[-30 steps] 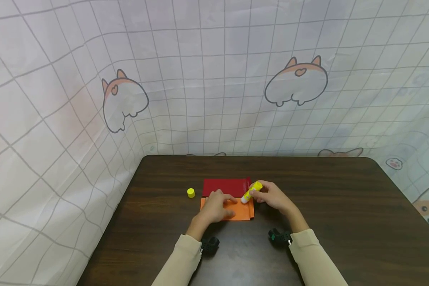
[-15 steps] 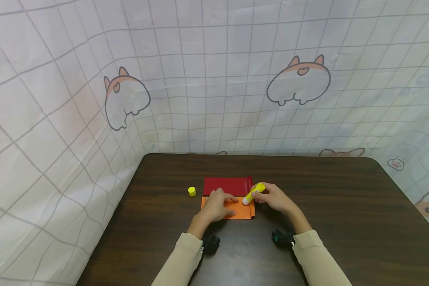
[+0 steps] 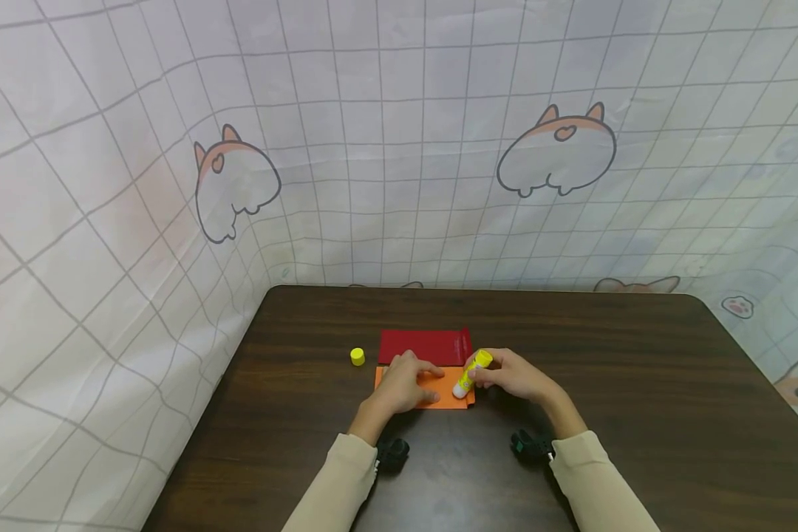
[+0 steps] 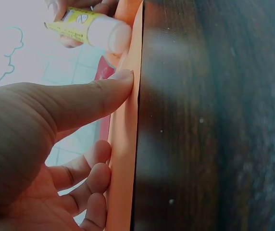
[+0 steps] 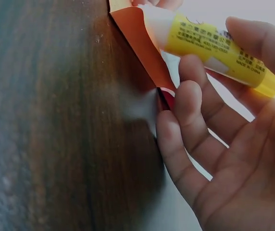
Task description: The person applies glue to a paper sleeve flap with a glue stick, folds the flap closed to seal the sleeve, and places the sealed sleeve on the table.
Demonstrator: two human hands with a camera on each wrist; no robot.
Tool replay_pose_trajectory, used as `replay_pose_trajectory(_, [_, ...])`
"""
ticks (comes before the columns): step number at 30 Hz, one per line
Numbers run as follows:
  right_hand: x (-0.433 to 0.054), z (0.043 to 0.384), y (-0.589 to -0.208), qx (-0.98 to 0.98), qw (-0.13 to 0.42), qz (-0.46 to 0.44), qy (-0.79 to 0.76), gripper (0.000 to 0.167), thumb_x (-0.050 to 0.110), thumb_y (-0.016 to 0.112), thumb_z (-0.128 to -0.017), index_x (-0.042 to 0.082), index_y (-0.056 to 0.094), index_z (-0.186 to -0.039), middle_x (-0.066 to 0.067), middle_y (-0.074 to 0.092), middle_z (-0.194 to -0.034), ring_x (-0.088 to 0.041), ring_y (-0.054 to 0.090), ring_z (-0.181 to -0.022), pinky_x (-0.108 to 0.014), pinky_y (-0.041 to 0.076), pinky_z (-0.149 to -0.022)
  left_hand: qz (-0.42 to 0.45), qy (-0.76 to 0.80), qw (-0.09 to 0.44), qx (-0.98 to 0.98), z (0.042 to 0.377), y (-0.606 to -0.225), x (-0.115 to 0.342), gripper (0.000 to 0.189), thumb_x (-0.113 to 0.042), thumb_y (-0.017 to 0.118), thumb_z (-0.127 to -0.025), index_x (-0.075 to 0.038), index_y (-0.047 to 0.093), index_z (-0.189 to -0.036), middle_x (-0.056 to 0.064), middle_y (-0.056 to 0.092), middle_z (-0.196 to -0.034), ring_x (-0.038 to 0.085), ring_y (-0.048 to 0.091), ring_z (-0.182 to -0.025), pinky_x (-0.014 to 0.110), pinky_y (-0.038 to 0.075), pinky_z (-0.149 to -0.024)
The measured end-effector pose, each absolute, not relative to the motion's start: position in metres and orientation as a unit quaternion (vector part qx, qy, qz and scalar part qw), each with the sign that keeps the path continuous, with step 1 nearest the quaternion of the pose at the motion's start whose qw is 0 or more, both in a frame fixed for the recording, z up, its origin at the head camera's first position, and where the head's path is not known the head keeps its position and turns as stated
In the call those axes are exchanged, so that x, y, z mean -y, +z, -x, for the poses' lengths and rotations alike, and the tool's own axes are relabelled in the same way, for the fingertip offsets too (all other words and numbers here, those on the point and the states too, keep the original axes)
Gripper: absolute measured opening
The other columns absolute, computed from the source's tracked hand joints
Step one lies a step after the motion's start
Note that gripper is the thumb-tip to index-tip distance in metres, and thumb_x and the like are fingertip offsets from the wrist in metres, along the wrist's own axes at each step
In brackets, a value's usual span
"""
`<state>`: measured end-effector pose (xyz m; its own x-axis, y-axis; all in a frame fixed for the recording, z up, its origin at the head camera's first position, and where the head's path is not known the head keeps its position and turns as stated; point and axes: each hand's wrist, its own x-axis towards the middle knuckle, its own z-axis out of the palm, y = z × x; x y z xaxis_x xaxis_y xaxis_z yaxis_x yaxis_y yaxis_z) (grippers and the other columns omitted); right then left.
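Observation:
An orange paper envelope (image 3: pixel 447 384) lies on the table in the head view, its flap (image 5: pixel 140 36) lifted at the right end in the right wrist view. My left hand (image 3: pixel 402 380) rests on the envelope with thumb and fingers spread, pressing its fingertips on the paper. Between thumb and fingers, my right hand (image 3: pixel 515 375) grips a yellow glue stick (image 3: pixel 472 374), uncapped and tilted. Its white end (image 4: pixel 113 36) is down at the flap end of the orange paper; whether it touches is hard to tell. Behind lies a red envelope (image 3: pixel 419 346).
The yellow cap (image 3: pixel 357 357) stands left of the envelopes. A dark wooden table (image 3: pixel 638 384) lies under everything. White gridded cloth (image 3: pixel 399 148) hangs behind and at the sides. Black wrist cameras (image 3: pixel 392 457) hang below both forearms.
The right hand has drawn the glue stick nearer to me along the right end of the orange envelope, and the stick is now steeper. My left hand stays in place.

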<state>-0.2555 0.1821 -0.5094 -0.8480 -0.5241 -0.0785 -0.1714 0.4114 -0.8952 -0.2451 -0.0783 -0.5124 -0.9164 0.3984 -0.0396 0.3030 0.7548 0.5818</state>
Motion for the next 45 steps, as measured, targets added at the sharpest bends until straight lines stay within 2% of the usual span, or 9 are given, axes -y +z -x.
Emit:
replay_pose_trajectory(16, [-0.1843, 0.2563, -0.5119, -0.794, 0.217, 0.254, -0.509, 0.023, 0.022, 0.065, -0.1, 0.002, 0.065, -0.111, -0.007, 0.069, -0.097, -0.027, 0.063, -0.085, -0.03, 0.056, -0.077, -0.196, 0.293, 0.078, -0.932, 0.2448, -0.5131, 0.0788, 0.036, -0.029, 0.086, -0.083, -0.024, 0.079, -0.117, 0.005, 0.059, -0.104, 0.018, 0.045, -0.094, 0.032, 0.041, -0.078])
replay_pose_trajectory(32, [-0.1815, 0.2567, -0.5132, -0.815, 0.16, 0.201, -0.52, 0.035, 0.026, 0.064, -0.102, 0.003, 0.059, -0.127, -0.017, 0.065, -0.112, -0.027, 0.063, -0.088, -0.033, 0.058, -0.079, -0.197, 0.294, 0.079, -0.932, 0.2435, -0.5136, 0.0782, 0.038, -0.028, 0.087, -0.082, -0.024, 0.078, -0.118, 0.005, 0.059, -0.102, 0.018, 0.047, -0.095, 0.033, 0.042, -0.079])
replay_pose_trajectory(38, [-0.1808, 0.2574, -0.5135, -0.822, 0.142, 0.184, -0.52, 0.035, 0.027, 0.065, -0.101, 0.006, 0.059, -0.129, -0.016, 0.063, -0.109, -0.023, 0.061, -0.08, -0.033, 0.059, -0.075, -0.198, 0.295, 0.081, -0.931, 0.2442, -0.513, 0.0783, 0.037, -0.029, 0.086, -0.082, -0.023, 0.078, -0.118, 0.006, 0.059, -0.103, 0.018, 0.047, -0.094, 0.033, 0.042, -0.079])
replay_pose_trajectory(45, [-0.1793, 0.2561, -0.5112, -0.822, 0.142, 0.179, -0.521, 0.035, 0.025, 0.066, -0.101, 0.006, 0.058, -0.13, -0.019, 0.063, -0.117, -0.027, 0.063, -0.084, -0.036, 0.06, -0.077, -0.192, 0.301, 0.09, -0.93, 0.2448, -0.5124, 0.0781, 0.037, -0.029, 0.086, -0.083, -0.025, 0.078, -0.118, 0.005, 0.058, -0.104, 0.017, 0.046, -0.096, 0.032, 0.043, -0.079])
